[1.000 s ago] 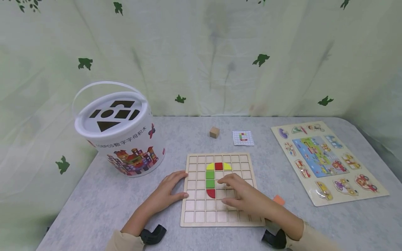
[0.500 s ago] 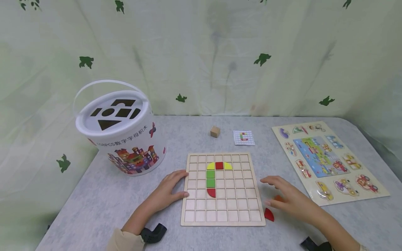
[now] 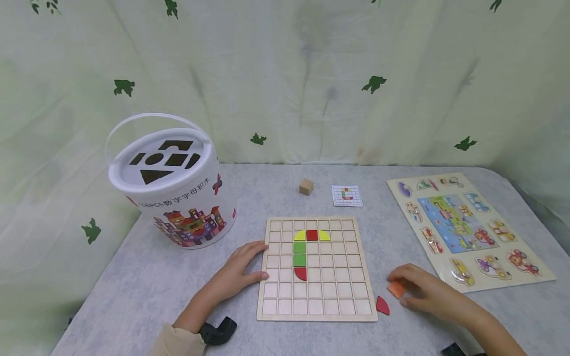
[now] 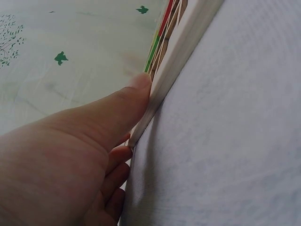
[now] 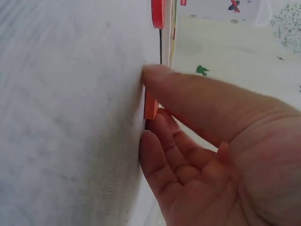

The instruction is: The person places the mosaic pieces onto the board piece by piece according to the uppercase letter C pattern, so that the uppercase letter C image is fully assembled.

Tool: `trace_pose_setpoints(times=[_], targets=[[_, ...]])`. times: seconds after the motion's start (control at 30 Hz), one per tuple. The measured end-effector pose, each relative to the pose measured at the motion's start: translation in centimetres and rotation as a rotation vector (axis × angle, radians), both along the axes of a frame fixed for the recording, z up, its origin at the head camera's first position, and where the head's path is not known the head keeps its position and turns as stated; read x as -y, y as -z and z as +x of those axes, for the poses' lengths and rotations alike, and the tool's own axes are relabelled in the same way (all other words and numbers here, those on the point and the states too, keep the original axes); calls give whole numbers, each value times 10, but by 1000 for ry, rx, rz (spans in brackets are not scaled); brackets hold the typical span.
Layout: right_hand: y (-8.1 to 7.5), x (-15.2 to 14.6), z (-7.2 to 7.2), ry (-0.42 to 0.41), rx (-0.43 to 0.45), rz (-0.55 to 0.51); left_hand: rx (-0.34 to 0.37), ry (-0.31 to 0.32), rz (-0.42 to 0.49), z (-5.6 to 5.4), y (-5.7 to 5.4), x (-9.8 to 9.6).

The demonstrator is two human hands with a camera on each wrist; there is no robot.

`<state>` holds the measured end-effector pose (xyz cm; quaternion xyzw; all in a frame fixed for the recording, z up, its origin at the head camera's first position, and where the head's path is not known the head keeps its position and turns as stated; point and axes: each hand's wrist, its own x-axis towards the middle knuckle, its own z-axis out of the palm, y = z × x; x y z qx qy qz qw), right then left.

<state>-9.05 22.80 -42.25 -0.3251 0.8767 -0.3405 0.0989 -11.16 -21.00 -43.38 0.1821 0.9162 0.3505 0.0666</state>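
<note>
My left hand (image 3: pixel 238 269) rests on the left edge of a wooden grid board (image 3: pixel 330 291), thumb and fingers at its rim. Set in the grid are two yellow quarter-round tiles (image 3: pixel 324 236), a red square tile (image 3: pixel 311 235), two green square tiles (image 3: pixel 300 253) and a red quarter-round tile (image 3: pixel 301 273). Right of the board, my right hand (image 3: pixel 429 294) pinches an orange square tile (image 3: pixel 396 290) on the table between thumb and fingers. The right wrist view shows the orange tile (image 5: pixel 151 106) behind the thumb. A loose red quarter-round tile (image 3: pixel 382 305) lies beside the board's lower right corner.
Behind the board are a small wooden cube (image 3: pixel 306 187) and a pattern card (image 3: pixel 347 196) with a coloured figure. A white lidded bucket (image 3: pixel 178 198) stands at the left. A picture puzzle board (image 3: pixel 472 232) lies at the right.
My right hand has moved from over the grid board to the right and down to the orange tile, which has shifted slightly toward me. The left hand stays at the board's edge.
</note>
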Motion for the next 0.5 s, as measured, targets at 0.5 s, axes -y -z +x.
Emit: trace_pose_setpoints(times=[0.5], targets=[[-14,28,1,90,-107,-13,-4,2,3,0,0,0]])
